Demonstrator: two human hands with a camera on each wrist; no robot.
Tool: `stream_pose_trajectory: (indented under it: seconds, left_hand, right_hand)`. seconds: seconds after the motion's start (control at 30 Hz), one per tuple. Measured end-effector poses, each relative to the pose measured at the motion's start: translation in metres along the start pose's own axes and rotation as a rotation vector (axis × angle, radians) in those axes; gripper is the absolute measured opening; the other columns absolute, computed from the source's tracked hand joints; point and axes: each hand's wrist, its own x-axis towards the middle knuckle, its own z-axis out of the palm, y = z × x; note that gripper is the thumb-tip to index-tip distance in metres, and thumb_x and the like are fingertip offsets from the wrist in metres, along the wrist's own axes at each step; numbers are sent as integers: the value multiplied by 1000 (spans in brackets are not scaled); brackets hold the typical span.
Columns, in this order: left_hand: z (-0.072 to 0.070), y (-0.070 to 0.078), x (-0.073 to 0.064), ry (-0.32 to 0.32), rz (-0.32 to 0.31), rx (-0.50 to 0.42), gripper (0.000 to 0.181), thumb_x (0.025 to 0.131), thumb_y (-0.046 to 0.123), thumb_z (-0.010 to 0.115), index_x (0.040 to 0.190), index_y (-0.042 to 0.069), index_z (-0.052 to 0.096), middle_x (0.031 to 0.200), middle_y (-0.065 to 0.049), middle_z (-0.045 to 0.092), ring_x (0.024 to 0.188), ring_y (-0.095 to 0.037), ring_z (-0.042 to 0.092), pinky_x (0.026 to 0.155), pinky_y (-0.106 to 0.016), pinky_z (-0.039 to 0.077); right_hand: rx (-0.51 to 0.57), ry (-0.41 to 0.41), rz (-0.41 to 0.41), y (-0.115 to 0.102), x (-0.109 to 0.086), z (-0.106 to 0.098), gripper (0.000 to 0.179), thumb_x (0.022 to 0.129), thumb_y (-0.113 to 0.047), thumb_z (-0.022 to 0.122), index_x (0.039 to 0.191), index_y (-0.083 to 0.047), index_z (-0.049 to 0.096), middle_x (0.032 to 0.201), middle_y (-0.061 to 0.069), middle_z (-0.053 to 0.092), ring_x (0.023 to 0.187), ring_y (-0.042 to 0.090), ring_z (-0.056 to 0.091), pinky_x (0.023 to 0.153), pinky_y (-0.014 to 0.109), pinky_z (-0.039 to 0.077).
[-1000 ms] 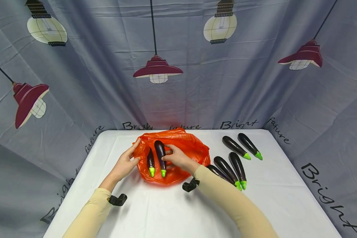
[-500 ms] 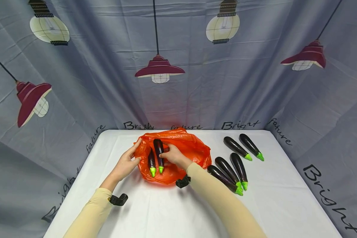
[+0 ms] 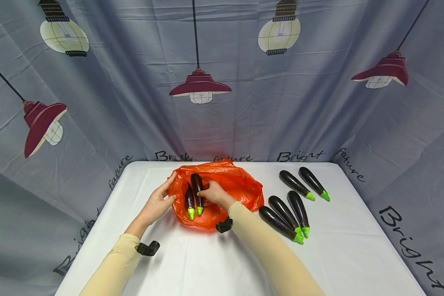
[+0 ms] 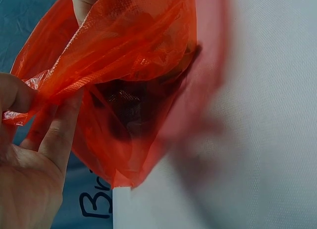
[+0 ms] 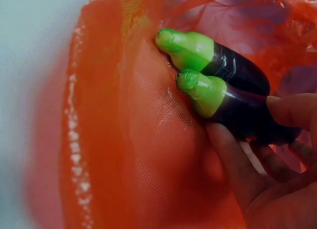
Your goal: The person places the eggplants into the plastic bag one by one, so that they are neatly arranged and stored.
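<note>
An orange-red plastic bag (image 3: 240,185) lies spread with its mouth toward me on the table. My left hand (image 3: 157,207) pinches the bag's left edge between thumb and fingers, as the left wrist view shows close up. Inside the bag, my right hand (image 3: 215,193) holds a dark purple eggplant (image 3: 197,185) with a green stem end, thumb on top and fingers beneath. A second eggplant (image 5: 242,73) lies alongside it in the bag, their green ends pointing the same way. The right fingers (image 5: 237,164) are partly hidden under the held eggplant.
Right of the bag, several eggplants lie on the white table (image 3: 207,267): a near group (image 3: 279,222) close to the bag's right edge, and a farther pair (image 3: 296,185). A grey printed curtain (image 3: 222,123) hangs behind and beside the table.
My right hand has moved left with its eggplant, bringing it close beside the one in the bag. The left hand keeps its hold on the bag's edge. The head view has shifted slightly.
</note>
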Motion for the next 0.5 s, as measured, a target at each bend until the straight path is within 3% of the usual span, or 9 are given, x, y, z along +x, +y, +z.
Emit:
stream_pose_trajectory:
  seconds: [0.27,0.5]
  left_hand:
    - [0,2,-1,-6,-1,-26,81,96,-7,54,163,28,26,169,1,18,154,-25,15,121,-43,17]
    - [-1,2,-1,-8,1,-31,81,97,-6,55,163,30,27,169,1,17,153,-26,20,118,-41,24]
  right_hand:
    - [2,6,-3,1,3,1,71,92,0,71,155,-12,40,128,23,58,85,32,71,69,49,62]
    - [-52,22,5,-1,1,2,70,93,-4,72,156,-12,40,134,23,56,85,31,69,71,49,62]
